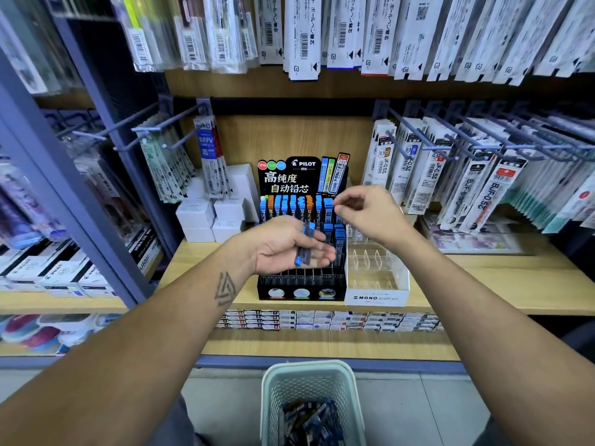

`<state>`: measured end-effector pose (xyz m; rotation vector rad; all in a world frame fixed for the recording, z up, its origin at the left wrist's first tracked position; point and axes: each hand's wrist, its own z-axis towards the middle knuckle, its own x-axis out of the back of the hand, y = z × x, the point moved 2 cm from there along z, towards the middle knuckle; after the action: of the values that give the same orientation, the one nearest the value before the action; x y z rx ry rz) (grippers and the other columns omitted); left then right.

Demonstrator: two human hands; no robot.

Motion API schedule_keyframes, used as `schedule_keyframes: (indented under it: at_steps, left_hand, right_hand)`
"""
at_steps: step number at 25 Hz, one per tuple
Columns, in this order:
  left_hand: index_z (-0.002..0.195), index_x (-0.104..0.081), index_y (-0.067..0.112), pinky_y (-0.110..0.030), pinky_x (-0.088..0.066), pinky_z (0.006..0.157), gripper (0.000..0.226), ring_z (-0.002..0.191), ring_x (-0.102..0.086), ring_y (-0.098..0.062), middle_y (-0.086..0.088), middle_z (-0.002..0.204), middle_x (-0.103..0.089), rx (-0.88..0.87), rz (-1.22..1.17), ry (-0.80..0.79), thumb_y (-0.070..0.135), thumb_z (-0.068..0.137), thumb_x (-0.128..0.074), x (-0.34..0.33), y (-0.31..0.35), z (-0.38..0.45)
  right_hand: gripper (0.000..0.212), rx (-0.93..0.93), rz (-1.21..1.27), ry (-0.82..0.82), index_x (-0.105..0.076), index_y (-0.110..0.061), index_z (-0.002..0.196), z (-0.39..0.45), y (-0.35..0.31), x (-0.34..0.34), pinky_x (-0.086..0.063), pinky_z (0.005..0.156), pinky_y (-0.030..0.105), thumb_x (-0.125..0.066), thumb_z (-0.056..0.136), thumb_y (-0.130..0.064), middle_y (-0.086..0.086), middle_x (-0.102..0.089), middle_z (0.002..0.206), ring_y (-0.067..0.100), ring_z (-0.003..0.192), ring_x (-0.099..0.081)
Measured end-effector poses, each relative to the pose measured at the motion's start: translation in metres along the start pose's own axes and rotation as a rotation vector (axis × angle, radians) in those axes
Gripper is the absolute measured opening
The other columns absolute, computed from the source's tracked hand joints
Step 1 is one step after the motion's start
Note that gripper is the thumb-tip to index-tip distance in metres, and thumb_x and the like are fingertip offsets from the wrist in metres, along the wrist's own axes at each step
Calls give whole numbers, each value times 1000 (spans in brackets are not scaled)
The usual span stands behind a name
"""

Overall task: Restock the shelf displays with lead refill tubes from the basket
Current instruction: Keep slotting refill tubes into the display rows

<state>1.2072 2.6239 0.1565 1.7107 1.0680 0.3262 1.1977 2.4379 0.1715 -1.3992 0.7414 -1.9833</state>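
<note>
Basket runs off the bottom edge, its tubes a dark blur. Right hand is smeared, fingertips unreadable; the left hand covers the display's middle rows

Blue-capped lead tubes are lying across a palm; more are standing in the black display rack (mostly at twelve o'clock), others filling the basket at six o'clock.
</note>
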Motion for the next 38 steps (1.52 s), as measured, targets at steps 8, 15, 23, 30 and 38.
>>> schedule_keyframes:
  at_steps: [8,15,23,30,38]
  left_hand:
    - [113,-51,6,-25,-51,51,18,59,-57,-18,-14,78,-66,-93,-35,371,-5,102,-42,36,14,-2]
    - [97,-51,12,-16,-19,35,11,37,-29,-7,0,61,-46,-48,68,496,4,101,-43,49,10,7]
    - [100,-59,4,-16,-18,34,4,36,-28,-8,-1,54,-45,-20,332,417,7,97,-59,20,5,23]
    - [99,-56,4,-19,-27,39,7,47,-37,-10,-4,64,-50,-56,172,293,1,98,-50,6,8,26]
    - [117,-61,7,-32,-55,60,22,75,-66,-25,-15,89,-70,-92,102,111,15,107,-44,-9,4,23]
  right_hand:
    - [11,-78,110,-6,-72,-17,88,-1,-2,-1,-52,70,21,-73,89,-6,-2,-70,82,9,74,-64]
    - [22,-91,-253,243,-74,-15,107,10,24,13,-55,95,37,-62,93,-3,4,-73,103,23,96,-67]
    - [43,-101,-389,90,-62,-27,133,19,41,9,-44,111,45,-67,94,-12,6,-62,134,29,124,-58]
    - [25,-13,-228,185,-72,-22,113,20,22,-2,-56,93,39,-60,95,-9,-1,-72,110,16,101,-66]
    - [13,-25,298,-190,-76,-8,103,4,0,2,-58,85,29,-73,90,-11,2,-76,89,11,84,-69]
